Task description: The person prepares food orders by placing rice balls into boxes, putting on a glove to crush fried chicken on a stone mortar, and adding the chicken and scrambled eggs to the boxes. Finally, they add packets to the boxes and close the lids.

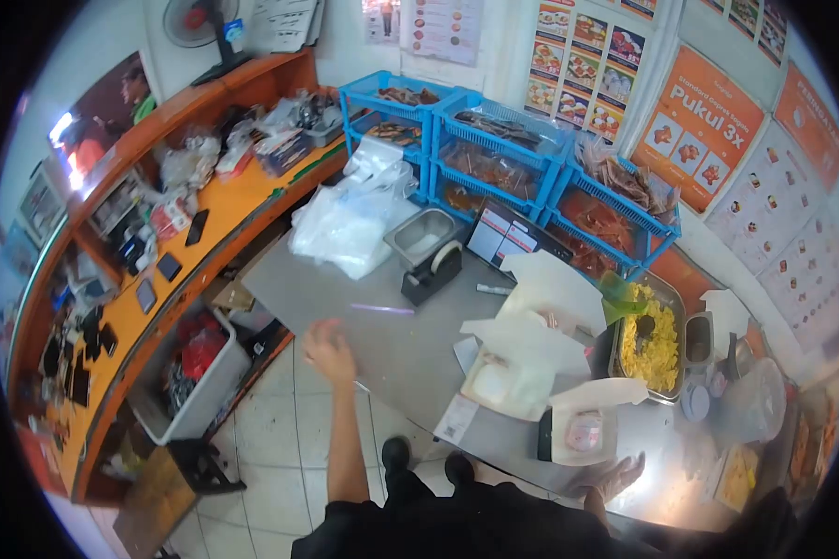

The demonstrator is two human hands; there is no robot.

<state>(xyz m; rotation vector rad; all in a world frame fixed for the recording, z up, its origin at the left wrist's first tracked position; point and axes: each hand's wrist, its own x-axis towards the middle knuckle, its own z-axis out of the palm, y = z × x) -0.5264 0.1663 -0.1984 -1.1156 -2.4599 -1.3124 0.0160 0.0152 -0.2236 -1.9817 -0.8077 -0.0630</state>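
Observation:
My left hand (329, 352) is over the left edge of the grey metal table (382, 340), slightly blurred, with its fingers loosely apart and nothing visible in them. A purple strip (382, 308) lies on the tabletop beyond it. My right hand (615, 477) is low over the table's front, fingers stretched out and holding nothing. Just beyond this hand stands an open white paper food box (615, 396) with a wrapped packet (584, 431) inside. Two more open boxes stand farther back; the nearer box (536, 359) has a white, rounded item (492, 382) in it.
A tape dispenser (432, 275), a metal container (423, 233), plastic bags (350, 219) and a tablet (513, 238) are toward the back. Blue baskets (499, 172) line the wall. On the right is a tray of yellow food (650, 340). An orange counter (182, 247) curves along the left.

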